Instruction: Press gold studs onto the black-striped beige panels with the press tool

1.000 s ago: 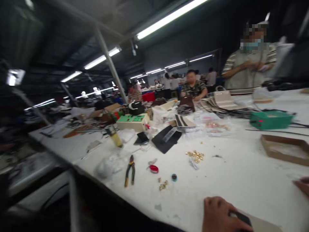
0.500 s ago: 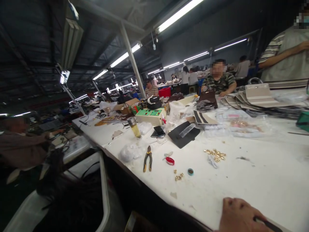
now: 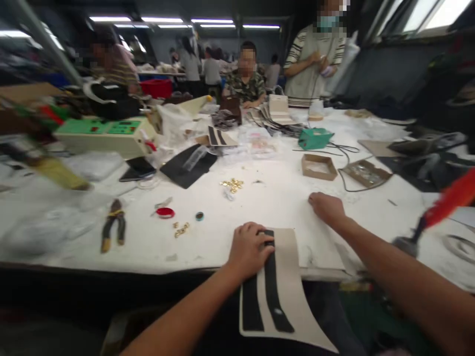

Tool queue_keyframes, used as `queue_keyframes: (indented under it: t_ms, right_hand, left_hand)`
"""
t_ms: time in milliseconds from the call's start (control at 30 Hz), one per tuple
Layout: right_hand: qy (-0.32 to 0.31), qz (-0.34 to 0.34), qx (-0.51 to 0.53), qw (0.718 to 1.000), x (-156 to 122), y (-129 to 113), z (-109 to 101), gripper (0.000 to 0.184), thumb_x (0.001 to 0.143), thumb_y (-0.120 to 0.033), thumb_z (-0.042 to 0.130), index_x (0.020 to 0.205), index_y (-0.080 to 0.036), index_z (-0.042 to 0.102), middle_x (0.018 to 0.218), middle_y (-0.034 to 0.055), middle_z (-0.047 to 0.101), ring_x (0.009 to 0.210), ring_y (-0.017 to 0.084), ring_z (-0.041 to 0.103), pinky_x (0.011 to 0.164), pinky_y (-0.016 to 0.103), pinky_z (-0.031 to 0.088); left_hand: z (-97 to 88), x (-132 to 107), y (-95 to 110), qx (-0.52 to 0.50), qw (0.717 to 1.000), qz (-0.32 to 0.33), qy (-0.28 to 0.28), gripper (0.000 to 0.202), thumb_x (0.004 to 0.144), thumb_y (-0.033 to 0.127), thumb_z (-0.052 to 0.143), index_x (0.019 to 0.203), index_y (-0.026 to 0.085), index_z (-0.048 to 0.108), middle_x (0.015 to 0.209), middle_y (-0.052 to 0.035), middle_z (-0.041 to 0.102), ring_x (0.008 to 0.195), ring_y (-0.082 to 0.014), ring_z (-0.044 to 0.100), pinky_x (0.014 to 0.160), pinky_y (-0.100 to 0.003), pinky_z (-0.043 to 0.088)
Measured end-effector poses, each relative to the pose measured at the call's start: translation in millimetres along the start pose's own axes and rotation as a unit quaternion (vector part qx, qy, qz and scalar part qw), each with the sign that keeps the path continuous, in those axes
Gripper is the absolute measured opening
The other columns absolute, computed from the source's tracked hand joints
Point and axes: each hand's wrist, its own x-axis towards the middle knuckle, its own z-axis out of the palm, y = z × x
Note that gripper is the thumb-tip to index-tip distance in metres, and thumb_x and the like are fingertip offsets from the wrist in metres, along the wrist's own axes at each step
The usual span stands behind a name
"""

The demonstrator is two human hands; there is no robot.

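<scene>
My left hand (image 3: pixel 249 248) lies with curled fingers on the top end of a beige panel with two black stripes (image 3: pixel 282 296), which hangs over the near edge of the white table (image 3: pixel 274 202). My right hand (image 3: pixel 326 207) rests on the bare tabletop just right of the panel, knuckles up and fingers bent under, with nothing visible in it. A small heap of gold metal fittings (image 3: pixel 232 184) lies beyond both hands.
Pliers (image 3: pixel 113 228), a red ring (image 3: pixel 165 212), a small tape roll (image 3: pixel 199 215) and loose gold pieces (image 3: pixel 181 229) lie to the left. A green-topped machine (image 3: pixel 107 134), a phone (image 3: pixel 138 168), cardboard trays (image 3: pixel 319 166), a green box (image 3: pixel 314 138). Other people work across the table.
The view has swung from the left side of the hall to straight down the table. My left hand stays on the striped panel; my right hand and both forearms have come into sight.
</scene>
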Motion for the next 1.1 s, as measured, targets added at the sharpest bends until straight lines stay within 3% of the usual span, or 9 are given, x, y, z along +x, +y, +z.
queue_keyframes:
  t_ms: [100, 333, 667, 800, 867, 900, 1000, 1033, 1100]
  right_hand:
    - [0.003, 0.023, -0.010, 1.000, -4, 30, 5, 0.032, 0.112, -0.030, 0.042, 0.120, -0.017, 0.069, 0.123, 0.0144, 0.072, 0.111, 0.025, 0.070, 0.089, 0.036, 0.053]
    - [0.016, 0.004, 0.009, 1.000, 1, 24, 5, 0.031, 0.108, -0.026, 0.042, 0.117, -0.017, 0.070, 0.121, 0.0145, 0.072, 0.103, 0.025, 0.069, 0.076, 0.032, 0.043]
    - [0.045, -0.003, 0.067, 0.997, 4, 27, 6, 0.030, 0.107, -0.026, 0.045, 0.112, -0.014, 0.072, 0.121, 0.0176, 0.071, 0.105, 0.025, 0.067, 0.079, 0.031, 0.042]
    - [0.061, -0.027, 0.131, 0.989, -15, 17, 0, 0.028, 0.106, -0.028, 0.046, 0.109, -0.016, 0.072, 0.115, 0.0123, 0.075, 0.103, 0.022, 0.068, 0.084, 0.030, 0.045]
    - [0.048, -0.040, 0.233, 0.970, -37, 1, 0, 0.030, 0.105, -0.036, 0.048, 0.108, -0.017, 0.071, 0.098, 0.0075, 0.076, 0.088, 0.019, 0.069, 0.079, 0.028, 0.048]
    - [0.027, -0.046, 0.313, 0.948, -51, -9, 0, 0.031, 0.104, -0.040, 0.050, 0.106, -0.017, 0.071, 0.088, 0.0052, 0.075, 0.079, 0.018, 0.067, 0.074, 0.028, 0.048]
    - [-0.078, -0.074, 0.537, 0.837, -92, -42, 4, 0.030, 0.098, -0.047, 0.060, 0.098, -0.018, 0.069, 0.071, 0.0002, 0.069, 0.065, 0.016, 0.061, 0.065, 0.028, 0.047]
    - [-0.109, -0.084, 0.567, 0.812, -103, -52, 5, 0.029, 0.098, -0.047, 0.061, 0.096, -0.019, 0.068, 0.070, -0.0008, 0.068, 0.064, 0.016, 0.060, 0.065, 0.028, 0.046]
    - [-0.140, -0.107, 0.572, 0.801, -117, -67, 7, 0.026, 0.099, -0.044, 0.061, 0.091, -0.020, 0.067, 0.069, -0.0021, 0.067, 0.064, 0.015, 0.058, 0.066, 0.027, 0.044]
  left_hand:
    - [2.3, 5, -4, 0.013, 1.000, 0.013, -0.008, 0.022, 0.087, 0.032, 0.081, 0.109, 0.036, 0.081, 0.127, -0.0009, 0.073, 0.126, -0.0281, 0.059, 0.105, -0.051, 0.044]
    - [-2.1, 3, 3, 0.035, 0.999, 0.009, -0.019, 0.021, 0.091, 0.032, 0.077, 0.112, 0.036, 0.080, 0.129, -0.0006, 0.072, 0.127, -0.0271, 0.058, 0.107, -0.049, 0.043]
    - [-3.0, 4, 1, 0.026, 0.999, 0.013, -0.018, 0.021, 0.091, 0.033, 0.078, 0.112, 0.037, 0.080, 0.129, -0.0003, 0.072, 0.129, -0.0268, 0.057, 0.107, -0.049, 0.041]
    - [-1.4, 5, 0, 0.025, 0.999, 0.009, -0.021, 0.022, 0.091, 0.034, 0.078, 0.112, 0.037, 0.080, 0.130, -0.0007, 0.072, 0.128, -0.0272, 0.057, 0.106, -0.049, 0.041]
    - [-0.4, 5, -1, 0.025, 0.999, 0.010, -0.021, 0.021, 0.091, 0.035, 0.078, 0.112, 0.038, 0.080, 0.131, -0.0002, 0.072, 0.128, -0.0272, 0.057, 0.106, -0.049, 0.041]
    - [0.0, 5, -2, 0.025, 0.999, 0.011, -0.021, 0.021, 0.091, 0.035, 0.078, 0.112, 0.038, 0.080, 0.131, 0.0001, 0.072, 0.128, -0.0271, 0.057, 0.106, -0.049, 0.041]
    - [0.5, 6, -2, 0.026, 0.999, 0.013, -0.024, 0.022, 0.091, 0.036, 0.078, 0.112, 0.039, 0.080, 0.131, 0.0005, 0.071, 0.128, -0.0272, 0.057, 0.106, -0.050, 0.041]
    - [0.5, 7, -2, 0.027, 0.999, 0.014, -0.025, 0.022, 0.091, 0.036, 0.078, 0.113, 0.038, 0.080, 0.131, 0.0004, 0.071, 0.128, -0.0275, 0.056, 0.106, -0.050, 0.041]
    - [0.6, 7, -1, 0.030, 0.999, 0.015, -0.025, 0.022, 0.091, 0.036, 0.078, 0.113, 0.037, 0.079, 0.131, -0.0004, 0.071, 0.128, -0.0282, 0.056, 0.106, -0.050, 0.041]
